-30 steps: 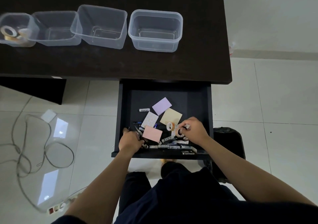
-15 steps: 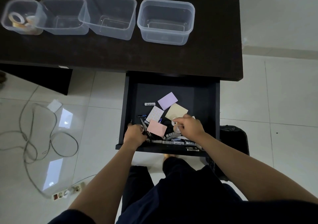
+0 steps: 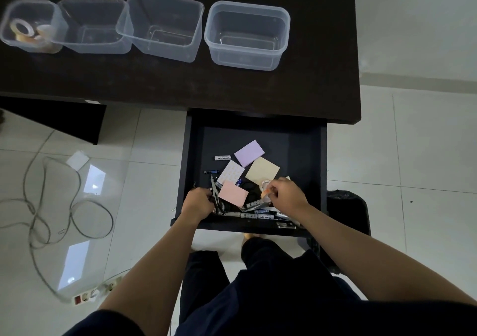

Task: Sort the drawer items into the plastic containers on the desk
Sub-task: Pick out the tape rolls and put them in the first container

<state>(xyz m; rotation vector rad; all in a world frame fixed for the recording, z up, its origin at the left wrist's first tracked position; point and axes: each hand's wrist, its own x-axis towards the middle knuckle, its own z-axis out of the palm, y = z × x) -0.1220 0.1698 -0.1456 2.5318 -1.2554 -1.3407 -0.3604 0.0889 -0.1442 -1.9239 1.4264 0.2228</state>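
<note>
The open black drawer (image 3: 304, 155) holds purple (image 3: 249, 153), yellow (image 3: 262, 171) and pink sticky pads (image 3: 232, 193), a white sticker sheet (image 3: 230, 172), batteries (image 3: 222, 158), markers (image 3: 258, 216) and scissors (image 3: 214, 193). My right hand (image 3: 285, 193) pinches small tape rolls (image 3: 265, 189) at the drawer's right front. My left hand (image 3: 197, 204) curls around the scissors' handles at the left front. Several clear plastic containers stand in a row on the dark desk (image 3: 165, 82); the leftmost (image 3: 28, 25) holds tape rolls, the rightmost (image 3: 247, 35) holds nothing.
A grey cable (image 3: 51, 206) loops over the white floor tiles on the left, ending at a power strip (image 3: 85, 297). A black bag or bin (image 3: 347, 211) stands right of the drawer. My dark-clothed legs are below the drawer.
My right hand has drawn in and risen slightly with the tape rolls between its fingers. My left hand stays at the scissors. The camera view has shifted.
</note>
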